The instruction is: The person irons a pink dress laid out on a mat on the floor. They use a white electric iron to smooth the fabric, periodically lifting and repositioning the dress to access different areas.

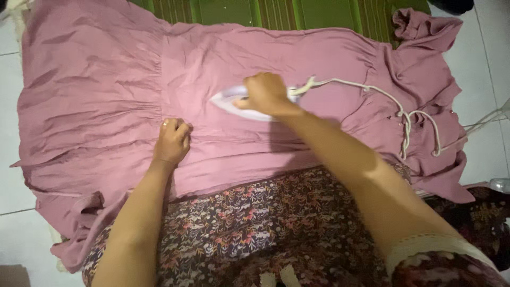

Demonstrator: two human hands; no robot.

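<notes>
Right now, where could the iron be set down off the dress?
Bare white floor tiles left of the pink dress and right of it, though the cord crowds that side. The right hand holds the iron; the left hand presses cloth.

Open passage: flat pink dress left of the iron, and the strip between it and the left hand. Obstruction: white cord looping across the cloth at right; bunched ruffles beyond.
</notes>
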